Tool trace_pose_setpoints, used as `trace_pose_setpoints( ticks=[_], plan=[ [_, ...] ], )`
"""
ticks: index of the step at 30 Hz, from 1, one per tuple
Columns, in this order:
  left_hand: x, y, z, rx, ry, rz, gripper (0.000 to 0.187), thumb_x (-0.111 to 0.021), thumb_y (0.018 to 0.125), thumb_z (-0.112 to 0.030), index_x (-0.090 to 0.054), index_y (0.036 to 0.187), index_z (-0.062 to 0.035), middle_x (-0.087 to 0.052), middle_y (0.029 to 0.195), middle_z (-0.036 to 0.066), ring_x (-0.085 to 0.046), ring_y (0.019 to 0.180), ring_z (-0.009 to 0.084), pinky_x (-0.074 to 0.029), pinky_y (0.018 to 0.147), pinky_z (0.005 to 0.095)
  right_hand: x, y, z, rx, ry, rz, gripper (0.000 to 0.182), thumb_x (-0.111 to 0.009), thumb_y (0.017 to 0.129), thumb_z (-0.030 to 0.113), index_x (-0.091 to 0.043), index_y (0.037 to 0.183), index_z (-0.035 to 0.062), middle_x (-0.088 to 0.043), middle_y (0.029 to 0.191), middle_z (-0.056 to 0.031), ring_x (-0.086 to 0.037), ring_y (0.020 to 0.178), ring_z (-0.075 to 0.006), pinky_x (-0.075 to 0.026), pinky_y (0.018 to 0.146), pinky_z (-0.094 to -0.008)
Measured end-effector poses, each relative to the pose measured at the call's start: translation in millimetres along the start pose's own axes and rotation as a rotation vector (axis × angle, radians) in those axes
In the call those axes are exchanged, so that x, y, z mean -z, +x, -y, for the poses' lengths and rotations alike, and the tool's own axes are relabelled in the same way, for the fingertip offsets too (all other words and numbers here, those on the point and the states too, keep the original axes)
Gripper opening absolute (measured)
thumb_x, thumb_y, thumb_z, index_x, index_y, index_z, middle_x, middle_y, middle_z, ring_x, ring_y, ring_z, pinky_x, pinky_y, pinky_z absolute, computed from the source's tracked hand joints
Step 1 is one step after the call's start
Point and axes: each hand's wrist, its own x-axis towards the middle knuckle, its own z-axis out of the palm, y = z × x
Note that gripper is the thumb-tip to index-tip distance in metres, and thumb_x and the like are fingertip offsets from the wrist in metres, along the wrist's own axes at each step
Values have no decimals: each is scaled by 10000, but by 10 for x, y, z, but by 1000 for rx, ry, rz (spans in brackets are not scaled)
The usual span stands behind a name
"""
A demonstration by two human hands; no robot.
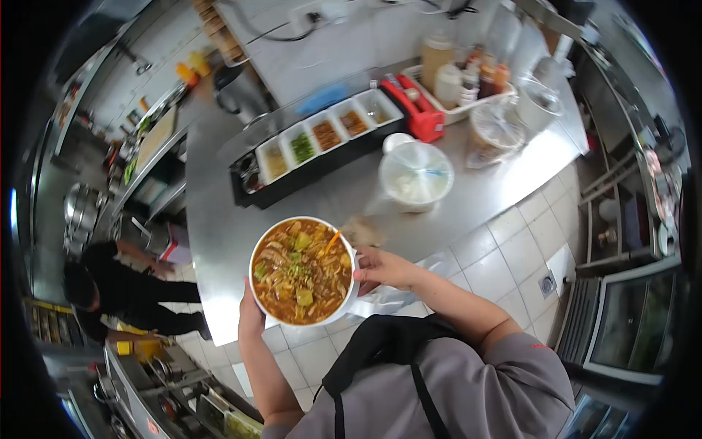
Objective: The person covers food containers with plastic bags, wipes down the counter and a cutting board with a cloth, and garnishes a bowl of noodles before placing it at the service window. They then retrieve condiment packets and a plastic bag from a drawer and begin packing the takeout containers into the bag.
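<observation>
The left hand (pixel 251 316) and right hand (pixel 385 269) have their fingers clamped on opposite sides of a white bowl (pixel 344 310) of chunky stew (pixel 300 271), over the worktop's (pixel 219 234) near edge; the bowl hides most of the left fingers and its own underside, so whether it touches the worktop I cannot tell; the covered tub's (pixel 416 178) contents look blurred; the shiny metal worktop also bears a black condiment rack (pixel 322 167); beyond lie floor tiles (pixel 480 256) and a person in black (pixel 139 289).

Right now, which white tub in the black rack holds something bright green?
The green-filled tub, between the pale yellowish tub and a brown-filled tub; its bright green filling sets it apart.
</observation>
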Motion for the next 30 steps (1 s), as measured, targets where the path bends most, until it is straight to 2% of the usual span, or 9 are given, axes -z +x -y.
trace_pose_setpoints(
  ticks=[7, 9, 10, 17, 21, 22, 26, 27, 30],
  plan=[
    [-1541, -555, 177, 77, 76, 87, 549, -318, 935, -435, -422, 1229, 16, -529, 1167, 131, -538, 1039, 217, -452, 871, 340, 636, -1507, 188, 85, 24, -156, 642, -639, 809, 274, -295, 1263, -23, -563, 992, -138, -601, 836, -214, -543, 652, -329],
    [-2027, -535, 384, 32, 3, 197, 541, -321, 936, -429, -422, 1232, 11, -523, 1179, 131, -530, 1050, 216, -443, 885, 337, 970, -1990, 327, 88, 10, -198, 637, -639, 809, 275, -301, 1257, -25, -565, 992, -138, -602, 842, -215, -543, 654, -329],
    [-2271, -520, 490, 85, -38, 249, 534, -326, 935, -428, -429, 1232, 3, -516, 1191, 132, -517, 1071, 215, -431, 902, 331, 1111, -2259, 418, 103, 10, -219, 620, -632, 814, 279, -310, 1247, -27, -569, 987, -136, -607, 835, -214, -542, 657, -327],
    [-4263, -482, 1026, 79, 28, 546, 502, -315, 941, -413, -438, 1238, -28, -535, 1168, 113, -521, 1062, 196, -425, 905, 324, 2122, -3904, 821, 159, -100, -499, 595, -608, 831, 269, -310, 1235, -51, -568, 992, -136, -610, 838, -204, -541, 672, -309],
    [-5477, -270, 1147, 140, 106, 623, 518, -296, 940, -433, -473, 1205, -26, -550, 1144, 114, -550, 1016, 181, -456, 859, 317, 2689, -4593, 1258, 177, -44, -634, 542, -567, 855, 202, -296, 1237, -69, -560, 1016, -154, -597, 881, -201, -543, 673, -308],
    [-5801, -482, 1006, 129, 181, 611, 533, -296, 937, -447, -491, 1185, -18, -563, 1124, 112, -562, 994, 178, -470, 832, 314, 2766, -4750, 1309, 186, -43, -695, 507, -557, 858, 171, -310, 1232, -65, -562, 1003, -159, -606, 838, -198, -543, 657, -296],
    [-6847, -97, 1171, 133, 250, 731, 554, -286, 924, -492, -520, 1159, -48, -602, 1052, 89, -604, 884, 158, -497, 739, 288, 3639, -5128, 1447, 269, 22, -758, 490, -561, 855, 155, -329, 1214, -84, -565, 948, -162, -615, 747, -204, -546, 634, -279],
    [-7074, 161, 1357, 111, 199, 807, 559, -282, 920, -506, -533, 1143, -61, -614, 1019, 76, -609, 848, 151, -500, 701, 277, 3775, -5230, 1551, 277, -17, -799, 567, -562, 855, 156, -262, 1255, -111, -561, 949, -165, -614, 752, -209, -551, 643, -293],
    [-7817, 390, 1315, 105, 306, 830, 573, -275, 907, -540, -520, 1152, -84, -621, 963, 69, -620, 774, 145, -510, 626, 285, 4317, -5437, 1695, 370, 45, -837, 657, -556, 858, 157, -160, 1298, -127, -553, 969, -177, -614, 749, -211, -554, 655, -307]
  ],
)
